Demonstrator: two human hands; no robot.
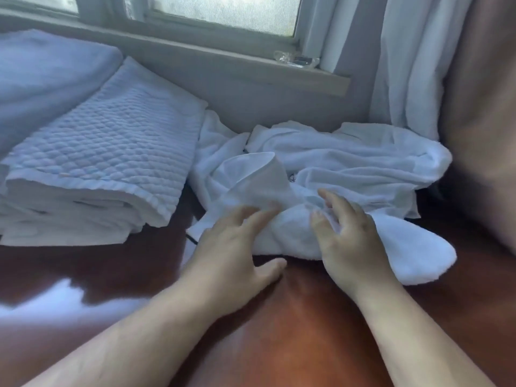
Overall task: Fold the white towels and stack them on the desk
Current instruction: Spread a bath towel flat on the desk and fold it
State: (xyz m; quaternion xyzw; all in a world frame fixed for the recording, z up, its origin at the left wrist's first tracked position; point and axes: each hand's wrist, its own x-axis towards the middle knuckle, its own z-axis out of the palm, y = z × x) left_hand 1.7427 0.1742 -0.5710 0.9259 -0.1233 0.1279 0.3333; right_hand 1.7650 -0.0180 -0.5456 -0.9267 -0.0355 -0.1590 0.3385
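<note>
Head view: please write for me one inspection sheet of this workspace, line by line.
Surface: brown glossy desk, bare in front, window light reflected at near left.
Job's things: folded towel stack at left, quilted one on top; crumpled white towels heaped at centre-right.
Clutter: clear object on the window sill, too blurred to identify.
Grips: left hand open, fingers on the heap; right hand open, fingers touching the heap.
Cables: thin dark line at the heap's left edge, possibly a cord; cannot tell.
Surroundings: window behind, white curtain at right.
</note>
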